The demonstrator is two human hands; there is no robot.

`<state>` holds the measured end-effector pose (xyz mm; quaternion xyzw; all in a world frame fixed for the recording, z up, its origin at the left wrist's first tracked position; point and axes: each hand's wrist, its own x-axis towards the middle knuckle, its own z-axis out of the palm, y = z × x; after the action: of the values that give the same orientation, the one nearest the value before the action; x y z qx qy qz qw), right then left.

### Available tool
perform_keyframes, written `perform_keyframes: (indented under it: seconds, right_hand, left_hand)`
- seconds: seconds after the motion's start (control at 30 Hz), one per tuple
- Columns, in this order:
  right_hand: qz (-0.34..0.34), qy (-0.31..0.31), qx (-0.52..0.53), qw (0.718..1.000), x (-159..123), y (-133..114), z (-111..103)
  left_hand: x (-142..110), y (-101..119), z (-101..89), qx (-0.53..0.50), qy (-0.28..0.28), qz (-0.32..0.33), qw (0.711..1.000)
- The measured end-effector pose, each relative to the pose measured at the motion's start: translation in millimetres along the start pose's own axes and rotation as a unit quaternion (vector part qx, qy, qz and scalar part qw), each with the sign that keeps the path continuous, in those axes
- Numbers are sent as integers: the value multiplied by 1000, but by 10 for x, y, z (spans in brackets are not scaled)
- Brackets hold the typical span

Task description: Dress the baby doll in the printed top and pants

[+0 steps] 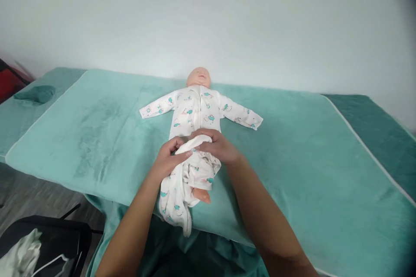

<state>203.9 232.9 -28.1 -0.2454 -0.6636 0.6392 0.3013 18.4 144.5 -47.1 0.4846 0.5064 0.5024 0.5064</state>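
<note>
A baby doll (198, 77) lies on its back on a teal towel (292, 160), head toward the wall. It wears a white printed sleepsuit (195, 110), sleeves spread out to both sides. My left hand (169, 158) and my right hand (217, 145) are both closed on the bunched fabric of the sleepsuit at the doll's waist. Below my hands the loose legs of the sleepsuit (175, 203) hang crumpled toward the table's near edge, and one bare doll foot (202, 194) sticks out.
The towel covers a padded table against a white wall. A folded dark green cloth (35, 93) lies at the far left. A black chair (61, 233) with white fabric (19, 255) on it stands at the lower left. A darker green strip (373, 134) shows at the right.
</note>
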Motion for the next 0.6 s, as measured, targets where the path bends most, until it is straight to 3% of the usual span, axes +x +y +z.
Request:
perform_keyframes:
  seconds: [0.13,0.3,0.43,0.53,0.6]
  right_hand:
    - [20,70,139,988,2,41,51]
    - [64,92,220,969,6,-23,72]
    - [14,10,62,998,-21,-93,-1]
    - [7,-87,-94,992,-33,-110,-11]
    - [9,-114,-112,987,-40,-92,14]
  left_hand:
    - [-12,15,-2,-48,-29,-9,998]
    - [33,80,101,-4,18,12,1000]
    - [37,126,125,-23,85,11,996]
    - [26,147,99,-36,107,15,994]
    - [13,154,90,-34,103,17,994]
